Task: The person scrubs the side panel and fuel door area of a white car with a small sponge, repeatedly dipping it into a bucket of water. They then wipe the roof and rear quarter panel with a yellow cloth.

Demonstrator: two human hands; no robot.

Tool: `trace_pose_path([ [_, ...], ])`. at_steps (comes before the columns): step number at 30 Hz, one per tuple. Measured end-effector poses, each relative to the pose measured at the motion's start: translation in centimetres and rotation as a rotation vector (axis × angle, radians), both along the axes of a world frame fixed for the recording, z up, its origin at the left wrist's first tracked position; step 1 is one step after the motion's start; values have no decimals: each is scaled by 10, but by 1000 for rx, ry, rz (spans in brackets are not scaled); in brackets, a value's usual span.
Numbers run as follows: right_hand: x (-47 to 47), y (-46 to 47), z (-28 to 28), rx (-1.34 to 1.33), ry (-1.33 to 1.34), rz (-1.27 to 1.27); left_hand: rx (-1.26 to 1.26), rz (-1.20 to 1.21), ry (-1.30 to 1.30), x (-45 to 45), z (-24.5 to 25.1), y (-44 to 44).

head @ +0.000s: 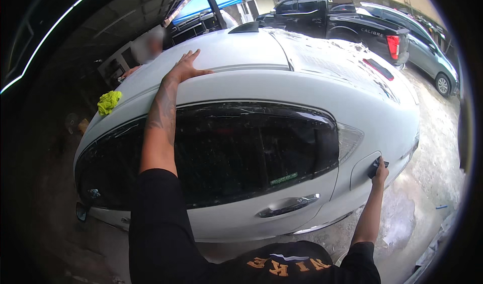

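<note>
A white car point(256, 86) stands side-on before me. My left hand point(186, 67) lies on its roof edge above the dark side windows point(241, 152), fingers spread and holding nothing. At the right, my right hand point(381, 171) grips a small dark block or pad point(375, 166) against the rear body panel, beside the outlined fuel flap point(362, 174). What the dark piece is made of cannot be told. The chrome door handle point(288, 205) sits lower, between my arms. A yellow-green cloth point(109, 102) rests on the roof's front part, left of my left hand.
Another person point(149, 46) is beyond the car at the upper left. A black pickup truck point(324, 16) and a grey car point(419, 39) are parked behind. Crumpled, pale sheeting or residue point(324, 52) covers the rear glass. A side mirror point(81, 211) juts out at lower left.
</note>
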State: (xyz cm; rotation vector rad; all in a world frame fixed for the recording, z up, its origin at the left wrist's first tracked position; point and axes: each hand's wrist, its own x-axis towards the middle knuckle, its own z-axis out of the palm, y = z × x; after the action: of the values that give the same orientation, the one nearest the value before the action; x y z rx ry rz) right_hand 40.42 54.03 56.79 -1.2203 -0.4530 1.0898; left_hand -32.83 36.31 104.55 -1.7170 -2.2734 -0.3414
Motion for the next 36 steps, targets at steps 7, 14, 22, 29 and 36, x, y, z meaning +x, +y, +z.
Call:
trace_pose_path([
  [7, -10, 6, 5, 54, 1, 62, 32, 66, -1, 0, 7, -9],
  [14, -6, 5, -2, 37, 246, 52, 3, 77, 5, 7, 7, -3],
  [22, -34, -8, 18, -16, 153, -68, -39, 13, 75, -66, 8, -14],
  [29, -42, -14, 47, -93, 189, -126, -53, -58, 79, -67, 6, 12],
  [36, -36, -13, 57, -63, 257, -62, -43, -64, 79, -63, 7, 15],
])
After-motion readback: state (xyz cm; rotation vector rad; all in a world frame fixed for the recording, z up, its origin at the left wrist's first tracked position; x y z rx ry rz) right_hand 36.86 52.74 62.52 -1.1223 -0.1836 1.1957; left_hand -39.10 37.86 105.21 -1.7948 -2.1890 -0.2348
